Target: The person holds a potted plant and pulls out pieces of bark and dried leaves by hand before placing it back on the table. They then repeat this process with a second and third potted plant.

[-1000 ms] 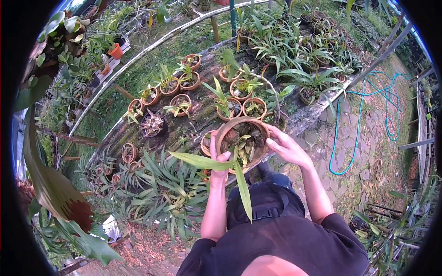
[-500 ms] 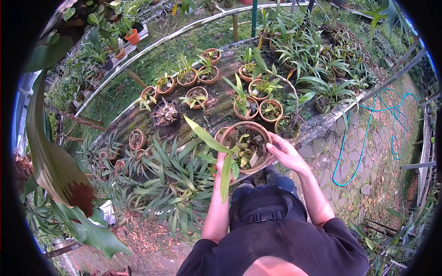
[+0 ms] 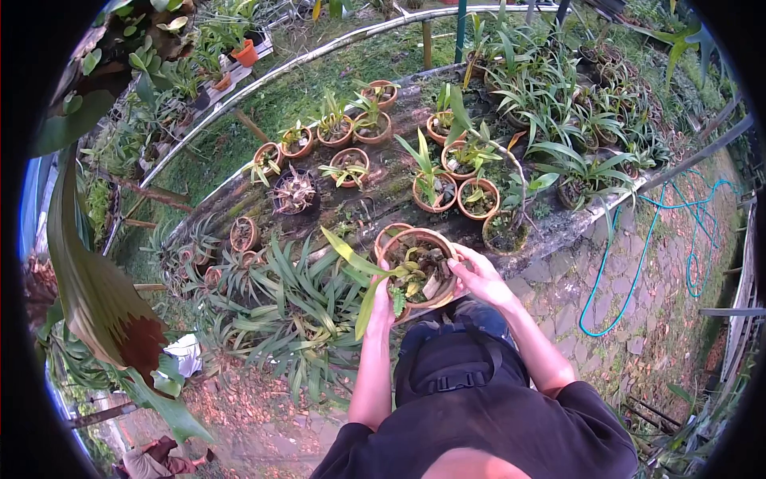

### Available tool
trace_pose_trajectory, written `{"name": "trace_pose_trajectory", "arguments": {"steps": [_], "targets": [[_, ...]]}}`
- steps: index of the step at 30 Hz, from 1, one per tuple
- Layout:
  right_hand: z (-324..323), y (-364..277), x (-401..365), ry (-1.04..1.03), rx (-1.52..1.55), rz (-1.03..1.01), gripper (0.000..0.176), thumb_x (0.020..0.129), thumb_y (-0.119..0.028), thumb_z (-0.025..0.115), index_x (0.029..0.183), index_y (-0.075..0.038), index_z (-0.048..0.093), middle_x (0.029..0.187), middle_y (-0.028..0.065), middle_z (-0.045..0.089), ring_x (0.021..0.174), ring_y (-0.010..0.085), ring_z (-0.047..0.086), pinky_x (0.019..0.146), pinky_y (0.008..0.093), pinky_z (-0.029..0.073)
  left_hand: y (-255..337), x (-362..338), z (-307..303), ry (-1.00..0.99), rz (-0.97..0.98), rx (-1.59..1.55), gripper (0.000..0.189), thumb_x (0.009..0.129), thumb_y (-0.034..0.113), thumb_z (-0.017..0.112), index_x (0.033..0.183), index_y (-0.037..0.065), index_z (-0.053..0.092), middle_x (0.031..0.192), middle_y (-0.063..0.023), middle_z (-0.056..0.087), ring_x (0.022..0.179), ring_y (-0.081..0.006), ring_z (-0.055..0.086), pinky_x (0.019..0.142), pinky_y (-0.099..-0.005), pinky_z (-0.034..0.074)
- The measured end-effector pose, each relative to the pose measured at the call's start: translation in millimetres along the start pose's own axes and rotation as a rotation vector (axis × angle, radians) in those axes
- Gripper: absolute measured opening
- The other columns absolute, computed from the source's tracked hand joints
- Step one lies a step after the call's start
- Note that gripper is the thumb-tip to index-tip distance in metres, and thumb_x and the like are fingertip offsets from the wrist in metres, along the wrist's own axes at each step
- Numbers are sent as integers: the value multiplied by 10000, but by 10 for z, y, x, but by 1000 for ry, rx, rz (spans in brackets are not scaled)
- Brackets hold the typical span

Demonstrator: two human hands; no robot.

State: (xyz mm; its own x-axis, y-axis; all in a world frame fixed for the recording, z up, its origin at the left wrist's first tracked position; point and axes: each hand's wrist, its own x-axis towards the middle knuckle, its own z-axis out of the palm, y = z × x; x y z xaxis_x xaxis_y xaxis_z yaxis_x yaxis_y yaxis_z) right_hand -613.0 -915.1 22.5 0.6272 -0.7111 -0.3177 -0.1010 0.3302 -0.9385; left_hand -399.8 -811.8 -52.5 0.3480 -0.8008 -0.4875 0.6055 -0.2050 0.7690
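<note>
Between my two hands is a round terracotta pot (image 3: 423, 233), held above the near edge of the planted bed and tipped so its inside faces me. An orchid-like plant (image 3: 351, 254) grows in it, with long yellow-green leaves leaning out over the left rim. Dark potting bits, a small green fern sprig (image 3: 397, 300) and a pale flat piece (image 3: 432, 287) also show there. My left hand (image 3: 381, 302) grips the left side, its fingers partly hidden by leaves. On the right rim, my right hand (image 3: 479, 277) has its thumb on top. Another terracotta rim (image 3: 388, 232) shows right behind.
Several small potted plants (image 3: 349, 168) stand on the mossy bed beyond, with a dark pot (image 3: 294, 191) to their left. Strappy plants (image 3: 279, 299) spread at left. A teal hose (image 3: 594, 291) lies on the paving. A person (image 3: 163, 461) is at lower left.
My view has shifted slightly, moving the bed lower in the picture. The pot is still in both hands, slightly turned, its leaves further left. A person has come into view at lower left.
</note>
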Motion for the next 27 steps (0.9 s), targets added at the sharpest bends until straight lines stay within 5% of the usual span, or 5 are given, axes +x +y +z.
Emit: {"name": "trace_pose_trajectory", "arguments": {"steps": [11,12,17,20,27], "targets": [[-488,291,121,-120,-80,187,317,1007,-242,597,1256,-45,602,1015,0,684,854,66,642,707,228,515,228,203,-509,214,284,-304,419,1041,289,464,1419,114,418,1313,-80,553,1116,-227,595,912,-410,531],[-545,291,100,-107,-84,206,332,1004,-241,602,1263,-32,596,1000,7,681,849,69,640,705,236,516,291,236,-510,296,291,-208,445,1040,369,420,1435,165,395,1336,-92,549,1153,-288,603,879,-540,563],[-771,392,13,-47,-89,278,361,998,-249,616,1273,-17,585,957,5,670,823,69,632,687,235,514,334,633,-988,466,356,-244,447,1036,370,497,1407,132,423,1303,-110,587,1025,-274,667,752,-405,622],[-802,370,-19,-21,-71,280,369,990,-256,630,1262,-11,584,952,4,664,818,68,630,706,230,520,359,825,-1140,296,437,-338,428,1047,344,475,1412,126,421,1293,-114,594,1047,-286,661,775,-416,627],[-735,540,-186,109,-90,308,381,977,-264,639,1266,-21,587,999,9,670,838,82,656,712,245,526,439,1405,-1066,451,245,-340,462,1069,203,345,1512,248,219,1493,-129,365,1258,-396,515,852,-664,549]]}}
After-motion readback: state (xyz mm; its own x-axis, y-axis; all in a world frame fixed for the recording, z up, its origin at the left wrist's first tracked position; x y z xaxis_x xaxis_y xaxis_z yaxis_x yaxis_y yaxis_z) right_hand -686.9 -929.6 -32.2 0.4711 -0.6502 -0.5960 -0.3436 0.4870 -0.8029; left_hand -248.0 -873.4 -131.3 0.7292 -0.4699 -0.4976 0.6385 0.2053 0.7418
